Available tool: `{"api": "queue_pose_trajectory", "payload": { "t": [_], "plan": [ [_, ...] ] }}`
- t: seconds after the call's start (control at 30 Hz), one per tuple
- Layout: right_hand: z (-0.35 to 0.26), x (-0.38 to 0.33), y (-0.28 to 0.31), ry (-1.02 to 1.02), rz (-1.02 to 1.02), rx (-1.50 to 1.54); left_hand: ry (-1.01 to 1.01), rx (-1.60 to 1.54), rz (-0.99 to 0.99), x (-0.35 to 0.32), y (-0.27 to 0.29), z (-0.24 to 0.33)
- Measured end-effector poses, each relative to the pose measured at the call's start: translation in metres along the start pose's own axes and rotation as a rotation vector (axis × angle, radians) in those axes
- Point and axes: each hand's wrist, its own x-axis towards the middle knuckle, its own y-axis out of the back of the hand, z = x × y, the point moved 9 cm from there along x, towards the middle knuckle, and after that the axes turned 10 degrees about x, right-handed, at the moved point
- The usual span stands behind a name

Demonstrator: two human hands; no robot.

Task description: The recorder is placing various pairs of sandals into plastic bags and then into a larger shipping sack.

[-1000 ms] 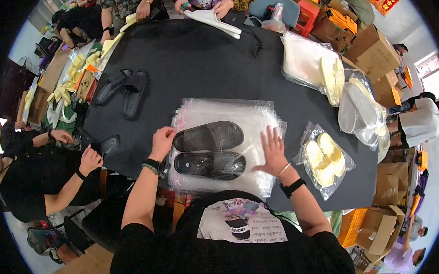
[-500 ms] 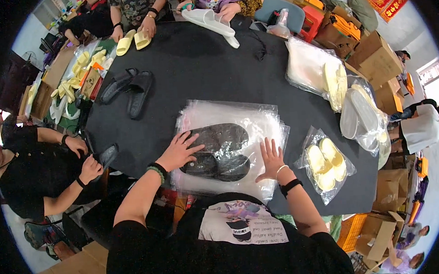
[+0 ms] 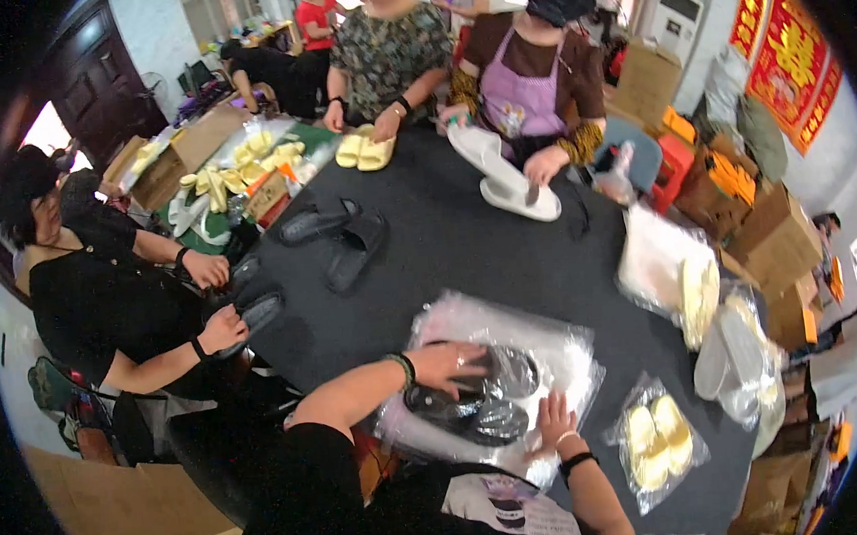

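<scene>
A pair of black slippers [image 3: 502, 421] lies inside a clear plastic bag, on top of a stack of clear bags [image 3: 561, 348] near the table's front edge. My left hand [image 3: 445, 366] rests over the slippers with its fingers stretched out. At the right side of the stack, my right hand [image 3: 556, 422] lies flat with fingers apart, beside the slippers and holding nothing. Right of it, a bagged pair of yellow slippers [image 3: 659, 441] lies on the black table [image 3: 426, 224].
Loose black slippers [image 3: 358, 247] lie at the left back. A co-worker at left handles black slippers [image 3: 256, 310]; across the table others hold yellow slippers [image 3: 366, 152] and white slippers [image 3: 501, 172]. More bags [image 3: 662, 255] and bagged white slippers [image 3: 729, 358] sit at right.
The view has swung up and to the left, so the table sits lower and more people show. My left hand has slid farther over the bagged slippers; my right stays on the stack.
</scene>
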Motion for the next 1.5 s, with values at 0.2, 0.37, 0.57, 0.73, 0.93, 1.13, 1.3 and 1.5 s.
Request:
{"api": "queue_pose_trajectory", "payload": {
  "t": [0.2, 0.37, 0.57, 0.73, 0.93, 1.13, 1.3, 1.5],
  "plan": [
    [0.001, -0.004, -0.011, -0.006, -0.062, -0.035, -0.060, 0.065, 0.016, 0.031, -0.026, 0.046],
    [0.003, -0.009, -0.014, 0.012, -0.069, -0.066, 0.111, 0.064, 0.099, 0.044, -0.046, 0.032],
    [0.018, 0.019, -0.017, 0.026, 0.129, -0.060, 0.303, -0.084, 0.309, -0.027, 0.036, 0.008],
    [-0.006, 0.000, 0.014, 0.030, 0.024, -0.050, 0.727, 0.268, 0.130, -0.143, 0.040, -0.035],
    [-0.024, -0.041, 0.038, 0.012, 0.103, -0.040, 1.108, 0.543, 0.453, -0.184, 0.131, -0.010],
    [-0.039, -0.079, 0.051, -0.014, 0.157, 0.001, 0.926, 0.459, 0.478, -0.081, 0.174, 0.059],
    [-0.010, -0.041, -0.029, -0.126, -0.142, -0.103, 0.607, 0.154, 0.315, 0.042, 0.074, 0.095],
    [-0.008, -0.033, -0.046, -0.020, -0.137, 0.034, 0.652, 0.040, 0.228, 0.065, -0.038, 0.079]
  ]
}}
